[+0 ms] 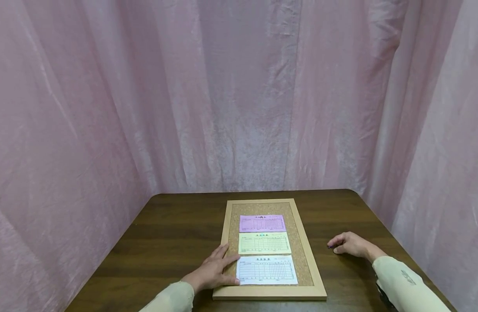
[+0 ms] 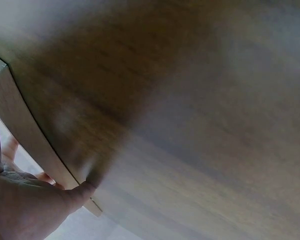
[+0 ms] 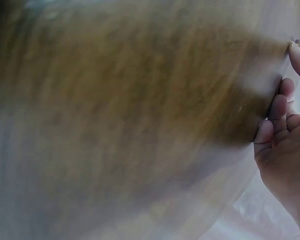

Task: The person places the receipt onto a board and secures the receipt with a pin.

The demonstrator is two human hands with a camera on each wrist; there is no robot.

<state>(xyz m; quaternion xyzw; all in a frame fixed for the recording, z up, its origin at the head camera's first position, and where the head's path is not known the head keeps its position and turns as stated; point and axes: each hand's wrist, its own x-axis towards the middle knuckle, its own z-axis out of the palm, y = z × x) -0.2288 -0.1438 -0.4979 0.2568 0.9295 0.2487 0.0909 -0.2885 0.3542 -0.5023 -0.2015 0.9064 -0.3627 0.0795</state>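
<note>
A cork board [image 1: 302, 260] with a light wooden frame lies on the table, bearing three printed form slips: a purple slip [image 1: 262, 225] at the far end, a light green slip [image 1: 264, 245] in the middle and a white slip [image 1: 267, 272] nearest. My left hand [image 1: 213, 268] rests over the board's left frame, fingers spread, with index finger and thumb at the white slip's left corners. To the right of the board, my right hand [image 1: 352, 245] is low over the table. Its thumb and index finger pinch a small purple object [image 1: 330, 246], mostly hidden by the fingertips.
The dark wooden table [image 1: 176, 225] extends on both sides of the board. Pink curtains [image 1: 239, 95] hang behind the table and along both sides. A small dark spot marks the purple slip's top edge, and a small blue one the green slip's.
</note>
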